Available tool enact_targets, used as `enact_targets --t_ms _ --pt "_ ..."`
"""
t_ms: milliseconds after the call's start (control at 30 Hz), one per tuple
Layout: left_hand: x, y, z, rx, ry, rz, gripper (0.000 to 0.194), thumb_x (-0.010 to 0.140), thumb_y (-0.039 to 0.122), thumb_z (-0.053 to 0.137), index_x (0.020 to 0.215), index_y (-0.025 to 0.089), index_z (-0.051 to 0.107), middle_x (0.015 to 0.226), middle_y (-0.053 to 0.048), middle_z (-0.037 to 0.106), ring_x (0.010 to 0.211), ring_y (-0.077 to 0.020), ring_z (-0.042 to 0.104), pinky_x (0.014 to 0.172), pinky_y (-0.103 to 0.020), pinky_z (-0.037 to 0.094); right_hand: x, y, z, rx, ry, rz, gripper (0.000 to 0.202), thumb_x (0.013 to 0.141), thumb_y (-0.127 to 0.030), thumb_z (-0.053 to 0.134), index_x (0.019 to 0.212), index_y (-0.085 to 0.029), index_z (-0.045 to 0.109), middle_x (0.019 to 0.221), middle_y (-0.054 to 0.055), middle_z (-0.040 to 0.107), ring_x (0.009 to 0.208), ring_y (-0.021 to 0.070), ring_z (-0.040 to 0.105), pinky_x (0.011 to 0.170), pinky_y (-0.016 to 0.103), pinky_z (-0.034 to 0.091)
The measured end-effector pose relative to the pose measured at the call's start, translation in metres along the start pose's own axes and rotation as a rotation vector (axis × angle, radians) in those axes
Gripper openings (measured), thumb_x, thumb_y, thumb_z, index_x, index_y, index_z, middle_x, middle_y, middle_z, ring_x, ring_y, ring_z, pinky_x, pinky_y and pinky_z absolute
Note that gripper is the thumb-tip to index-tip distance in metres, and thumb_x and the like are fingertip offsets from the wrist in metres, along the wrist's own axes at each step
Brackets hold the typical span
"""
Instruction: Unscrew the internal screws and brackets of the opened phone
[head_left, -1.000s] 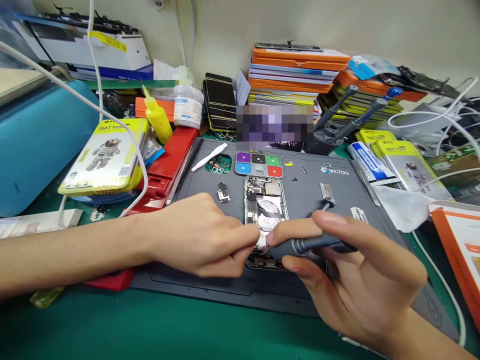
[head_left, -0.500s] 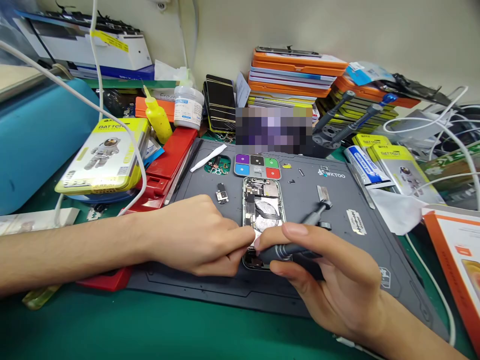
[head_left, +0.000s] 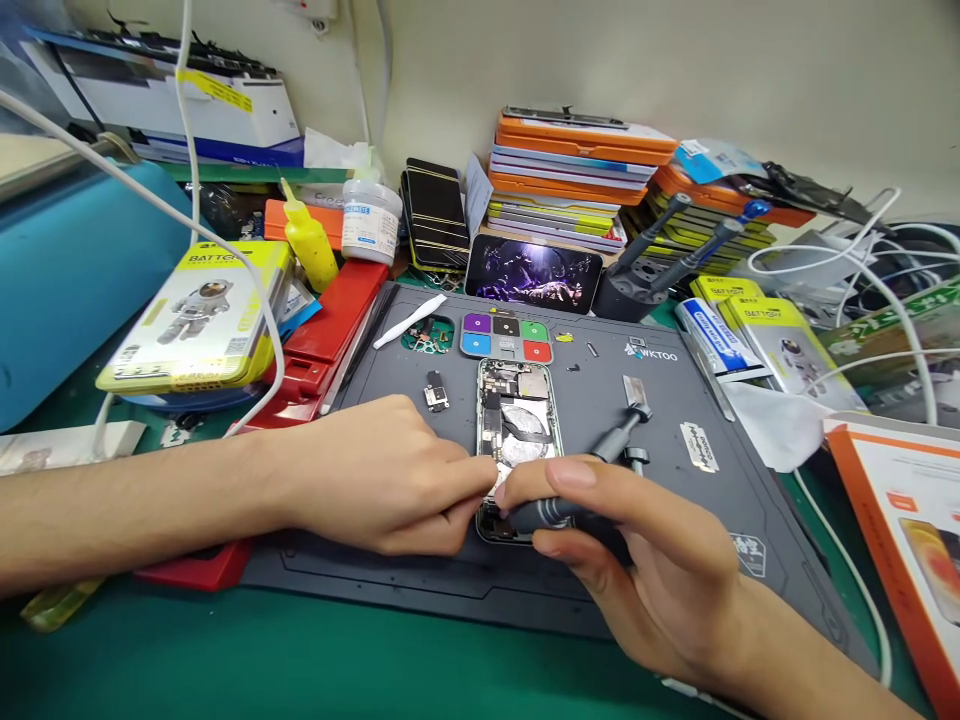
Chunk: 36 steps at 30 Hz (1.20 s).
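An opened phone [head_left: 519, 400] lies on the grey repair mat [head_left: 420, 590], its boards and a round silvery piece exposed. My left hand [head_left: 397, 475] reaches in from the left, fingers curled and pressed together at the phone's lower left edge. Whatever those fingertips hold is hidden. My right hand [head_left: 652, 540] is closed on a dark, ringed screwdriver [head_left: 551, 513], tilted low over the phone's bottom end. Its tip cannot be made out. Beyond the right hand, a blade tool [head_left: 616, 440] with a grey handle rests on the mat.
A small metal-and-black phone part [head_left: 436, 392] and a white plastic stick [head_left: 411, 320] lie on the mat's left side. Behind the phone are a coloured screw tray [head_left: 506, 337], a propped lit phone [head_left: 534, 272] and a tool holder [head_left: 634, 290]. Battery boxes [head_left: 199, 315] stand left.
The whole view has shifted slightly, with most things a little further left. Both hands keep nearly the same pose at the phone's lower end.
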<state>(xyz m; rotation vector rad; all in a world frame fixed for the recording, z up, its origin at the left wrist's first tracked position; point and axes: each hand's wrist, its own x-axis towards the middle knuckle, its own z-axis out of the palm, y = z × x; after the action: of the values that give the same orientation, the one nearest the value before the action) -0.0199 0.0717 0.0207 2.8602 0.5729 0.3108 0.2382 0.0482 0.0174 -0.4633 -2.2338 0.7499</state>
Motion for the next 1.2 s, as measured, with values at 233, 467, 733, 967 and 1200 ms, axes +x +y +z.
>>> enact_targets --t_ms 233,467,733,967,1200 --pt "0.001 0.001 -0.004 -0.02 -0.029 -0.005 0.01 0.104 0.024 0.05 0.096 0.022 0.056 0.076 0.001 0.074 0.056 -0.0185 0.068 0.047 -0.032 0.039 0.002 -0.003 -0.002 -0.238 -0.033 -0.081 0.061 0.101 -0.011 0.062 0.156 -0.03 0.045 0.118 0.006 0.077 0.096 0.0157 0.078 0.078 0.024 0.063" --pt "0.0 0.0 -0.002 -0.072 -0.032 -0.014 0.004 0.101 0.023 0.055 0.099 0.022 0.058 0.079 0.0 0.077 0.059 -0.0185 0.07 0.049 -0.03 0.041 0.012 -0.014 -0.004 -0.172 -0.113 -0.11 0.057 0.09 -0.005 0.051 0.144 -0.023 0.054 0.128 0.008 0.077 0.11 0.0172 0.077 0.091 0.027 0.064" --pt "0.0 0.0 -0.003 -0.109 -0.006 0.01 0.014 0.105 0.022 0.047 0.111 0.02 0.06 0.083 -0.003 0.078 0.067 -0.02 0.075 0.057 -0.029 0.052 0.011 -0.016 -0.012 -0.18 -0.126 -0.112 0.072 0.092 -0.005 0.046 0.162 -0.023 0.04 0.148 0.011 0.07 0.131 0.0187 0.072 0.101 0.031 0.065" --pt "0.001 0.0 -0.006 -0.155 0.013 0.009 0.02 0.113 0.031 0.045 0.118 0.018 0.06 0.084 -0.003 0.077 0.063 -0.0187 0.071 0.053 -0.03 0.047 0.005 -0.014 -0.013 -0.291 -0.083 -0.125 0.071 0.098 -0.008 0.05 0.166 -0.023 0.036 0.146 0.013 0.071 0.13 0.0196 0.072 0.098 0.03 0.066" --pt "0.003 0.009 -0.01 -0.477 0.006 -0.197 0.008 0.107 0.021 0.061 0.101 0.024 0.065 0.09 0.006 0.078 0.074 -0.0116 0.074 0.064 -0.02 0.047 0.002 -0.008 -0.004 -0.309 0.017 -0.097 0.062 0.1 -0.007 0.059 0.158 -0.021 0.045 0.11 0.006 0.082 0.093 0.0179 0.079 0.079 0.028 0.066"
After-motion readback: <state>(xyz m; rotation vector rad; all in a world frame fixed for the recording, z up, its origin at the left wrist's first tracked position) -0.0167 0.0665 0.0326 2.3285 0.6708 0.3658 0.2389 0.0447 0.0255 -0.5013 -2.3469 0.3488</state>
